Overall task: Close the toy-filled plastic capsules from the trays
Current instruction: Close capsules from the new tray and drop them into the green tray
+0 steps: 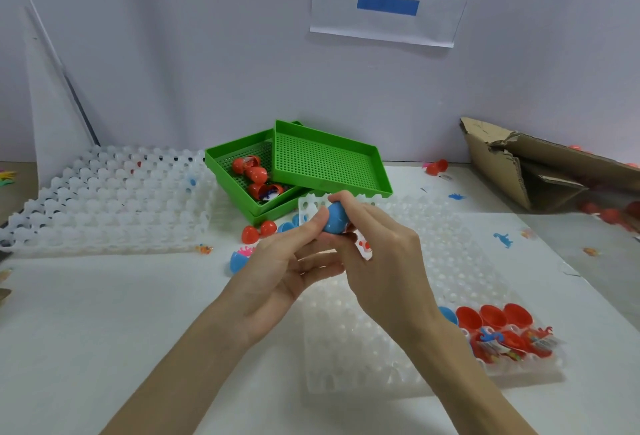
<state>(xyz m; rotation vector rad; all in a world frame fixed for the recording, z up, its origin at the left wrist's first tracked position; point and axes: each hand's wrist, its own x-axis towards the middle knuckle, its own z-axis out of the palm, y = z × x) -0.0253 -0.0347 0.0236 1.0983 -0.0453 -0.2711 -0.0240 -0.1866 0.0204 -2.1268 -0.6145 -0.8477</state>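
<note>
Mid-frame, my left hand (277, 261) and right hand (377, 251) pinch a blue capsule (334, 218) in their fingers; open red capsules (495, 318) wait lower right in the white tray (363, 358).

blue capsule (335, 218) | pinched between both hands' fingertips, above white tray (460, 261) | open red capsules (493, 317) with toys | tray's near-right corner, right of right wrist

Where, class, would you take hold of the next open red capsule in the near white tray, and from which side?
Pinch the red capsule by its round shell sides, coming from above. It sits mouth-up in a pocket of the tray, so only the upper rim and sides are likely reachable, with neighbours close on both sides.
</note>
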